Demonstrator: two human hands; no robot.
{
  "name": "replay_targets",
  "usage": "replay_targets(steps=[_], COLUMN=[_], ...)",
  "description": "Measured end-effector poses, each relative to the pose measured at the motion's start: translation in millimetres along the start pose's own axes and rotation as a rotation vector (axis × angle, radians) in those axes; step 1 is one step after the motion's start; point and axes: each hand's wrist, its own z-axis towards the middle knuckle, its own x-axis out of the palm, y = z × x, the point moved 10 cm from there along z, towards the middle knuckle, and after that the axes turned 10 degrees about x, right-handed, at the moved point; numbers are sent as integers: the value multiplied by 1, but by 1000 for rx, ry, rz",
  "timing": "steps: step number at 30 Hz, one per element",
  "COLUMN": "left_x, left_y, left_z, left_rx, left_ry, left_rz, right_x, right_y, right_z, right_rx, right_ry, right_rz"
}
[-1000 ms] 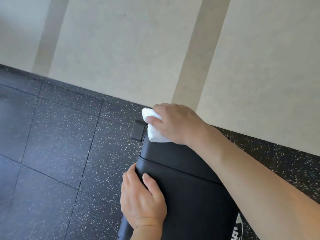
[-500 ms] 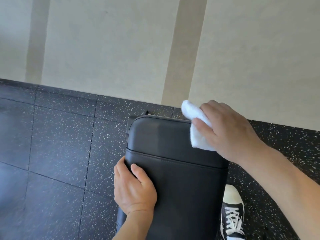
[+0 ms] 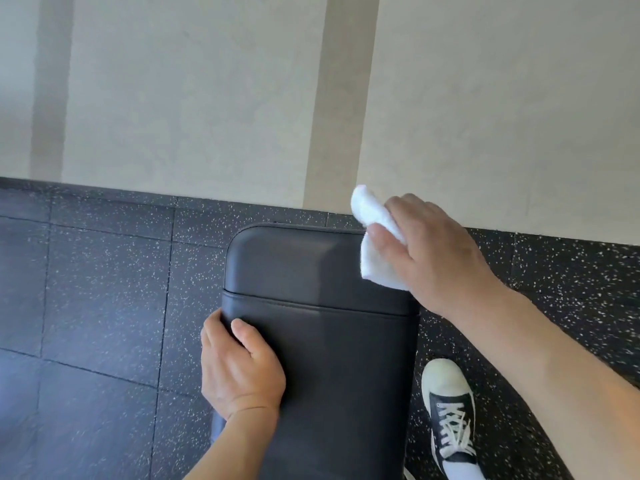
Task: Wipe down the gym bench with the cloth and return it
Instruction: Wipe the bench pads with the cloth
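The black padded gym bench (image 3: 311, 341) runs from the bottom of the view to its rounded far end near the wall. My right hand (image 3: 429, 251) grips a folded white cloth (image 3: 375, 251) against the bench's far right corner. My left hand (image 3: 239, 368) grips the bench's left edge just below the seam, thumb on top and fingers curled round the side.
A beige wall (image 3: 207, 98) rises right behind the bench's far end. Black speckled rubber floor tiles (image 3: 104, 306) spread to the left and right. A person's black and white sneaker (image 3: 450, 410) stands on the floor close to the bench's right side.
My right hand has swept the cloth from the bench's far left corner across to the far right corner. The left hand has kept its hold on the left edge.
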Motion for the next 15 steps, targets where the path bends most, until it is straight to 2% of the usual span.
replay_targets(steps=[3,5,8,12,15], left_x=[0,1,1,0,-2], left_y=[1,3,4,4,4], left_z=[-2,-2,-1,-2,-3], left_rx=[-11,-14,-10,-8,-11], left_ry=[-4,-9,-13,-31,-45], left_rz=[-2,-9,-15,-30,-53], right_x=[-2,-4,-2,30,56], right_y=[-35,-26,21,92,115], right_z=[-31,-44,-49,-51,-65], right_rx=[169,175,10,-288,-489], right_ry=[-98,-211,-326,-280,-240], right_rz=[104,76,-51,-69,-162])
